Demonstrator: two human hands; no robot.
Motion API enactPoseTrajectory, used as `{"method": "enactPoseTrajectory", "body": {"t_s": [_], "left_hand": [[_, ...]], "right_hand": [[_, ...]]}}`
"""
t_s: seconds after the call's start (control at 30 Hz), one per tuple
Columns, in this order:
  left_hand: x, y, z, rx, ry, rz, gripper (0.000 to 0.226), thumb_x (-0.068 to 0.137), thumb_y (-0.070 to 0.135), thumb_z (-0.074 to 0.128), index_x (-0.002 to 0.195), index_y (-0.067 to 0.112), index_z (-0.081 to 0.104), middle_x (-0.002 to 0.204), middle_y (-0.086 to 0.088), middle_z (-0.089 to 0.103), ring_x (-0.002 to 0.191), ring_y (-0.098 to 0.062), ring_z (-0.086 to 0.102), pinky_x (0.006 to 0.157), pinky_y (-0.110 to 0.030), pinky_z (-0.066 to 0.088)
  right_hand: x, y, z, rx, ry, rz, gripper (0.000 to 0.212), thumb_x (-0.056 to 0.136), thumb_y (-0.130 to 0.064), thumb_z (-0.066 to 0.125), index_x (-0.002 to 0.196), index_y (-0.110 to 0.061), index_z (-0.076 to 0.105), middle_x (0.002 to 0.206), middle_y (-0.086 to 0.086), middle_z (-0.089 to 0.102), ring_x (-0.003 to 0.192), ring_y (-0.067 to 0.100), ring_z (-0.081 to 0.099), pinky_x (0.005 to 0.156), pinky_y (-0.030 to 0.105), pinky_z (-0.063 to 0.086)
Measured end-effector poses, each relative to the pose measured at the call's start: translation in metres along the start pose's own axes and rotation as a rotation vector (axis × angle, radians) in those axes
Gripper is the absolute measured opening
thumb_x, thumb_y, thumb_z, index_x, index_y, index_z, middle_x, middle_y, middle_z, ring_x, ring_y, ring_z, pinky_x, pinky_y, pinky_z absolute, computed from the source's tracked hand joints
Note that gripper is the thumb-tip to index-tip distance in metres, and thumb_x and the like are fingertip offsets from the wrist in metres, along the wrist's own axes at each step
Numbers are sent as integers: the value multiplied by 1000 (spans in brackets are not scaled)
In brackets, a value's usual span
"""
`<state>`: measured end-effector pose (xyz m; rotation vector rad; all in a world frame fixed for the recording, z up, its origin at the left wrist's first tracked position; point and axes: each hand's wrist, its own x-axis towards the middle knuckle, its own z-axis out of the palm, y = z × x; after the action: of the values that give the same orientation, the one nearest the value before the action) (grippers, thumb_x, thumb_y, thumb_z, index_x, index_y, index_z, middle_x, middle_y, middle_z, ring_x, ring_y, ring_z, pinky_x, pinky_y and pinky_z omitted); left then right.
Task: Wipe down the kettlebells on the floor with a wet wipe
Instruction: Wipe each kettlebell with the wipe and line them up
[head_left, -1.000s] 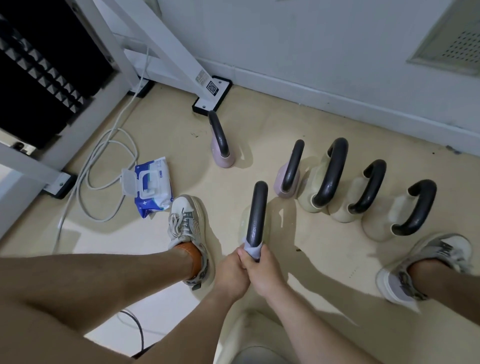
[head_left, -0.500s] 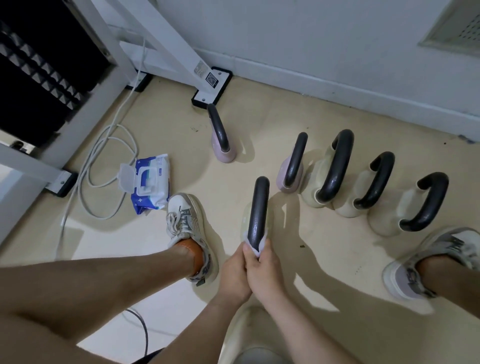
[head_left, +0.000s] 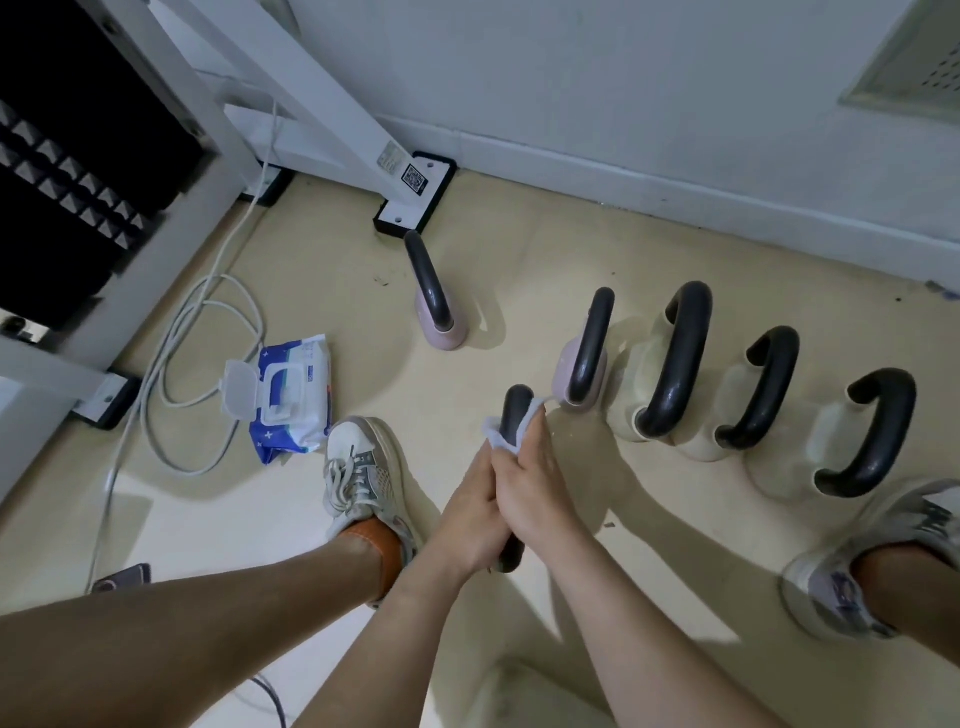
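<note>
A kettlebell with a black handle (head_left: 513, 413) stands on the floor between my feet; its body is hidden under my hands. My right hand (head_left: 532, 475) grips the upper part of that handle with a white wet wipe (head_left: 493, 435) wrapped round it. Pressed against it, my left hand (head_left: 467, 514) holds the handle lower down. Two small pink kettlebells (head_left: 441, 325) (head_left: 582, 371) stand behind. Three cream kettlebells (head_left: 631, 382) (head_left: 727, 405) (head_left: 826, 447) sit in a row to the right.
An open blue pack of wipes (head_left: 291, 395) lies left of my left shoe (head_left: 363, 470). A white cable (head_left: 208, 312) loops beside it. A white rack foot (head_left: 410, 208) stands near the wall. A phone (head_left: 122, 577) lies at the lower left. My right shoe (head_left: 852, 571) sits by the nearest cream kettlebell.
Both hands have slid from the near end of the handle up along it, carrying the wipe toward the top, so less of the handle shows.
</note>
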<state>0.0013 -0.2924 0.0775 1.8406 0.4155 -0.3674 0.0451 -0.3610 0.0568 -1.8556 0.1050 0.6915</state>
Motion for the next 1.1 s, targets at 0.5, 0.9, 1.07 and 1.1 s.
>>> {"method": "enactPoseTrajectory", "body": {"t_s": [0.5,0.9,1.07,1.1], "left_hand": [[99,19,-11,-286,-58,-288,34,96,38,43,121,20,58,117,4,67,106,-8,63,92,-26,50],[85,22,-3,-267,172,-152,35,103,32,36,113,23,69,109,5,73,107,-9,65,97,-30,49],[40,12,12,-387,237,-73,36,104,19,42,137,25,55,131,10,63,123,0,55,109,-23,39],[38,10,13,-375,238,-80,39,103,15,42,140,25,52,134,10,60,125,0,53,111,-23,37]], "right_hand": [[88,-30,-25,368,-47,369,45,91,-62,43,92,-24,66,114,-2,68,106,15,63,100,29,44],[60,-24,-20,254,71,177,36,101,-44,36,107,-21,63,104,4,68,100,17,63,94,33,48],[15,-6,-8,149,166,107,33,102,-32,35,88,-16,60,84,7,69,84,22,67,78,34,52],[10,-4,-8,130,201,122,35,102,-31,37,80,-15,59,80,8,69,81,24,67,75,35,52]]}}
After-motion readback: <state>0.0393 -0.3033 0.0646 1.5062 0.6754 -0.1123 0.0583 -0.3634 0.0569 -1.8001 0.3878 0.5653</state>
